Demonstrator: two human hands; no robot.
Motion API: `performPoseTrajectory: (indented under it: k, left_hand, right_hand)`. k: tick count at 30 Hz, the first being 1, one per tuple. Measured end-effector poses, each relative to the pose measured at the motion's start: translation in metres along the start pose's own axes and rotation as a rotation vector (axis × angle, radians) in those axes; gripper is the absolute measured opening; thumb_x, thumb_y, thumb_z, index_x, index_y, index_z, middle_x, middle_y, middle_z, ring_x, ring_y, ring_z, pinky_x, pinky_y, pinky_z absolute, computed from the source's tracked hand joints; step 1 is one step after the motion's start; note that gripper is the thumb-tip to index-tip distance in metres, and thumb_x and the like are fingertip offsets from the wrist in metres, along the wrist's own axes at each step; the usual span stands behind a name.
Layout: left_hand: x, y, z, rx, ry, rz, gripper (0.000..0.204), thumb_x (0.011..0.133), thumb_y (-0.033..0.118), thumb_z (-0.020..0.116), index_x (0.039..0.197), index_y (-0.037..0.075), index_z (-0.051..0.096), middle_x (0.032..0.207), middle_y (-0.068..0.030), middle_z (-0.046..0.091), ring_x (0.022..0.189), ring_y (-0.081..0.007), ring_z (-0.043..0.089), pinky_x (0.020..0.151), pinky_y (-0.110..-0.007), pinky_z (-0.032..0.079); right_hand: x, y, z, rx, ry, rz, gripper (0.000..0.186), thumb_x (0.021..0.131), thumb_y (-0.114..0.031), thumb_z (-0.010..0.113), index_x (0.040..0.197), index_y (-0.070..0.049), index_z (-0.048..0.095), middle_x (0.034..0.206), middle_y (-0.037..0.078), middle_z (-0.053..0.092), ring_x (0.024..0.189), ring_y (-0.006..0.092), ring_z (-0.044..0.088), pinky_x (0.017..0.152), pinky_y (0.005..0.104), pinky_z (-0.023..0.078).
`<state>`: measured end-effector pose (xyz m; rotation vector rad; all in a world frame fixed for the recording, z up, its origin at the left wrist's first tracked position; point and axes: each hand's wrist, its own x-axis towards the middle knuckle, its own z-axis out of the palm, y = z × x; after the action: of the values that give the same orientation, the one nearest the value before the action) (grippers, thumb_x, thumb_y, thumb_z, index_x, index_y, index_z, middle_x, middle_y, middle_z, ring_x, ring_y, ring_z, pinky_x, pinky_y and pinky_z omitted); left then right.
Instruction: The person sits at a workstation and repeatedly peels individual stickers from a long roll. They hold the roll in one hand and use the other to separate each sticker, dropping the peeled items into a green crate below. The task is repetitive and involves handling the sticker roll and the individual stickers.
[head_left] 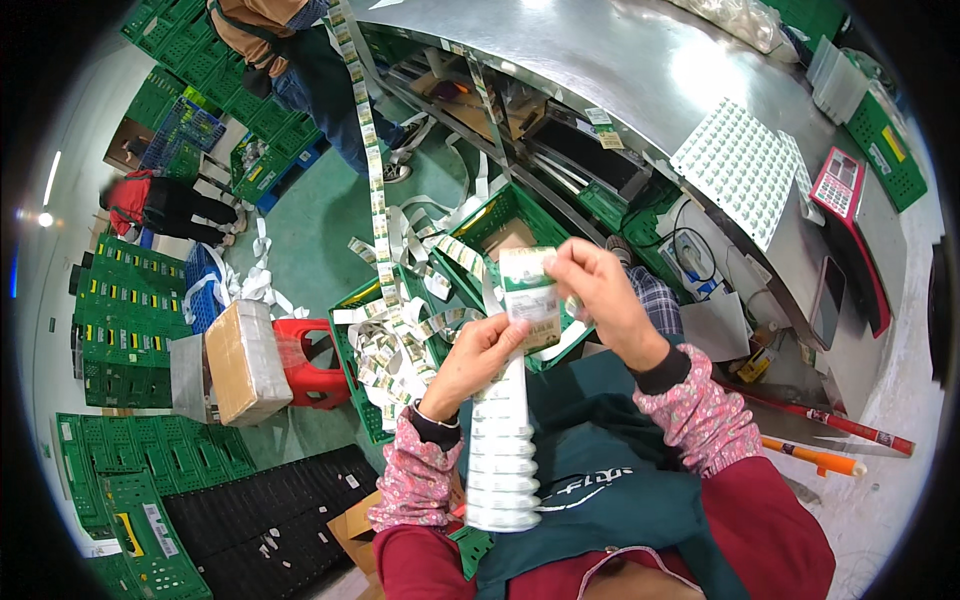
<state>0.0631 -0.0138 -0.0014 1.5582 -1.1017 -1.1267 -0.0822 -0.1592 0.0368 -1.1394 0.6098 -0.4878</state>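
Over my lap I hold a green-and-white printed label strip (530, 310) between both hands. My left hand (475, 365) is closed on its lower left edge, thumb on top. My right hand (608, 300) pinches near its upper right corner, fingertips partly hidden. Below my left hand a white strip with repeated printed rows (502, 450) hangs down over my dark green apron (590, 470). Whether it is one piece with the strip in my hands I cannot tell. Just beyond my hands stands a green crate (515, 205) with a brown piece inside.
A green crate on the left overflows with loose label strips (385, 365). One long strip (370, 140) rises from it. On the metal table (600, 50) lie a label sheet (735, 165), red calculator (838, 180) and phone (828, 295). A red stool (308, 362) and carton (245, 360) stand left; two people beyond.
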Motion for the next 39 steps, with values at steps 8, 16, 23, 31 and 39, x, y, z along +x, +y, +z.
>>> performPoseTrajectory:
  k: [8, 16, 23, 31, 39]
  left_hand:
    - [0.002, 0.008, 0.004, -0.363, 0.245, -0.082, 0.035, 0.099, 0.030, 0.051, 0.084, 0.001, 0.062, 0.069, 0.0082, 0.053, 0.060, 0.0004, 0.041, 0.051, -0.019, 0.033]
    - [0.000, 0.010, 0.008, -0.210, 0.264, -0.014, 0.039, 0.099, 0.033, 0.051, 0.077, 0.001, 0.059, 0.061, 0.0070, 0.048, 0.055, -0.0017, 0.037, 0.047, -0.023, 0.029]
    - [-0.003, 0.031, -0.002, 0.032, 0.175, 0.014, 0.038, 0.097, 0.032, 0.054, 0.085, -0.004, 0.061, 0.056, -0.0002, 0.046, 0.054, -0.0070, 0.040, 0.047, -0.028, 0.033]
    - [-0.004, 0.029, 0.010, 0.007, -0.049, -0.048, 0.040, 0.099, 0.035, 0.051, 0.093, -0.003, 0.063, 0.066, 0.0046, 0.053, 0.061, -0.0044, 0.042, 0.052, -0.025, 0.036]
    - [0.002, 0.026, 0.003, -0.453, 0.110, -0.147, 0.038, 0.100, 0.033, 0.047, 0.109, -0.001, 0.063, 0.085, 0.0022, 0.064, 0.066, -0.0020, 0.052, 0.057, -0.019, 0.041]
  right_hand:
    - [-0.023, 0.018, -0.006, 0.015, -0.134, -0.019, 0.024, 0.086, -0.007, 0.066, 0.105, -0.001, 0.053, 0.092, 0.001, 0.054, 0.074, 0.0027, 0.051, 0.059, 0.0172, 0.043]
    - [-0.036, 0.032, 0.011, -0.374, -0.003, -0.213, 0.023, 0.085, -0.007, 0.066, 0.103, 0.000, 0.053, 0.088, 0.006, 0.058, 0.069, 0.0078, 0.055, 0.058, 0.0221, 0.046]
    - [-0.026, 0.027, -0.001, -0.371, 0.083, -0.180, 0.026, 0.082, -0.014, 0.070, 0.100, -0.001, 0.056, 0.079, 0.002, 0.059, 0.066, 0.0064, 0.056, 0.056, 0.0223, 0.045]
    - [0.003, -0.020, -0.004, 0.027, -0.110, -0.164, 0.013, 0.088, -0.012, 0.066, 0.088, -0.003, 0.057, 0.075, -0.003, 0.055, 0.060, 0.0007, 0.043, 0.050, 0.0179, 0.033]
    - [-0.034, -0.016, -0.015, -0.032, -0.081, -0.088, 0.024, 0.087, -0.008, 0.064, 0.106, -0.005, 0.050, 0.083, -0.001, 0.055, 0.054, -0.0006, 0.040, 0.042, 0.0143, 0.028]
